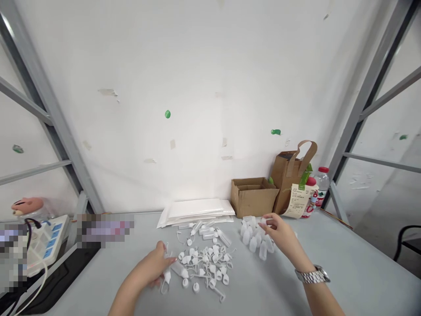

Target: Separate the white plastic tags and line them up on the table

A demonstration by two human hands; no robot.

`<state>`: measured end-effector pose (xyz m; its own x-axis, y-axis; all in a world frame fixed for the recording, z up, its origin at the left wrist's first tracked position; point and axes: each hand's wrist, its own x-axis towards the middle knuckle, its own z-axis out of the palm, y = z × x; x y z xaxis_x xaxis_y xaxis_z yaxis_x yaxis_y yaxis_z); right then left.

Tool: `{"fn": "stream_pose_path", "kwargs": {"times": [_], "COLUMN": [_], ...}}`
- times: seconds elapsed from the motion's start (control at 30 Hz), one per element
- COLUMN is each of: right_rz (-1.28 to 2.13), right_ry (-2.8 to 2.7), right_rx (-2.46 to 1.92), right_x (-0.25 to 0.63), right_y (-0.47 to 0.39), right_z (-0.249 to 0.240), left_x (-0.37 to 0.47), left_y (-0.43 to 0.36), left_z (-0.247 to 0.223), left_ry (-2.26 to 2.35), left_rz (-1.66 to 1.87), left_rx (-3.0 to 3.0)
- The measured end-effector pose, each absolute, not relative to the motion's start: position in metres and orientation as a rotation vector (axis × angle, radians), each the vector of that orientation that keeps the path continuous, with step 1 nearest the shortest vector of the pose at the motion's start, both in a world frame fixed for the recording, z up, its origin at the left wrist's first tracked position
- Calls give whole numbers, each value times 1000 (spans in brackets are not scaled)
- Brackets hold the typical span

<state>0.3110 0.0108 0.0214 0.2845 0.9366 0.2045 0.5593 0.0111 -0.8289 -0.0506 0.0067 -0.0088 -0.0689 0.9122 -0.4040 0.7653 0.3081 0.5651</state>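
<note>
My left hand (pixel 148 265) is at the left of the cap pile, its thumb and fingers around a small clear plastic bottle (pixel 167 275) with a white cap pointing downward. Another capped bottle (pixel 179 269) lies just beside its thumb. My right hand (pixel 279 232), with a metal watch on the wrist, pinches a small translucent bottle (pixel 263 221) at the top of a cluster of uncapped bottles (pixel 253 244). Between the hands lies a loose heap of white caps with looped straps (pixel 210 261). Several bottles (pixel 208 232) lie behind that heap.
White flat envelopes (pixel 200 210) are stacked against the wall. To their right stand an open cardboard box (pixel 253 199), a brown paper bag (pixel 283 184) and a red-capped bottle (pixel 322 182). A power strip (pixel 55 239) with cables and a black slab (pixel 66 276) occupy the left side.
</note>
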Motion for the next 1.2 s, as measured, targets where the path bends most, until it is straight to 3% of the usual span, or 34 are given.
{"fn": "stream_pose_path", "kwargs": {"times": [0.27,0.6,1.2], "right_rz": [769,822,503], "right_ry": [-1490,-1516,-1623], "right_rx": [-1695,-1696,-1961], "right_x": [335,321,332], "right_y": [7,6,3], "right_z": [15,9,18], "left_x": [-49,-47,-40], "left_y": [17,21,21], "left_z": [-11,-6,0], "left_ry": [1985,1975,1899], "left_rz": [388,627,881], "left_rx": [1643,1630,1591]}}
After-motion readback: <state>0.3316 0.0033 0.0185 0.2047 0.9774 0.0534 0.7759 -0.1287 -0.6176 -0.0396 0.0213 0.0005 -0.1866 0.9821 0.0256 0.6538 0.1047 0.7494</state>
